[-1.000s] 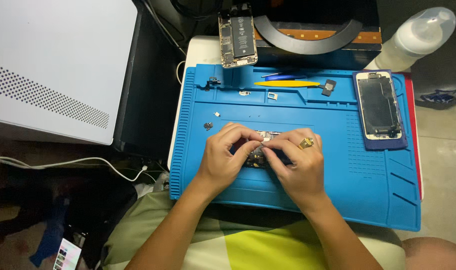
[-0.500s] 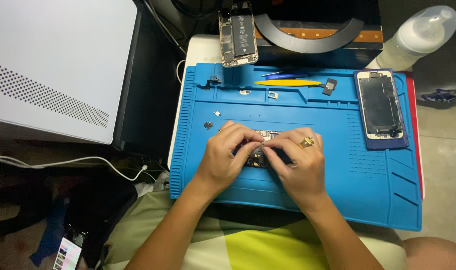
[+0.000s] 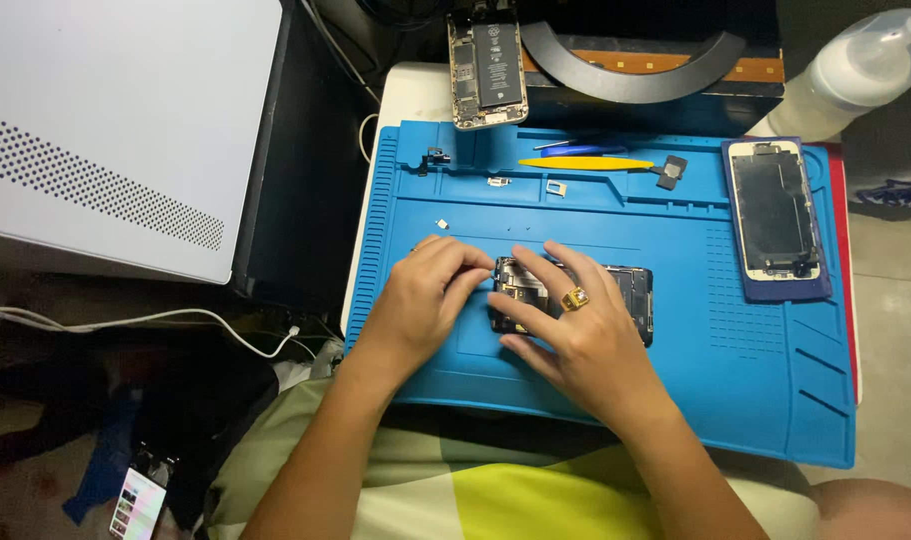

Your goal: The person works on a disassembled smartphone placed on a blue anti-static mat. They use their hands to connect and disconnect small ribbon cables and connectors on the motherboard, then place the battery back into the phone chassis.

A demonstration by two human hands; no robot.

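An opened phone body [image 3: 630,296], dark with bare parts inside, lies in the middle of a blue work mat [image 3: 735,400]. My left hand [image 3: 425,300] is at the phone's left end, its fingertips curled against that edge. My right hand [image 3: 580,335], with a gold ring on it, lies across the phone with fingers spread and presses on it. The hands hide most of the phone; only its right end and a bit of the left end show.
A phone screen [image 3: 775,215] rests on a purple pad at the mat's right. A yellow pry tool [image 3: 585,163], blue tool and small loose parts [image 3: 555,188] sit in the mat's top trays. Another opened phone [image 3: 487,65], a plastic bottle [image 3: 855,75] and a white perforated case [image 3: 105,130] surround the mat.
My right hand's fingers have spread out flat over the phone, and the phone's right end now shows. My left hand stays at the left edge.
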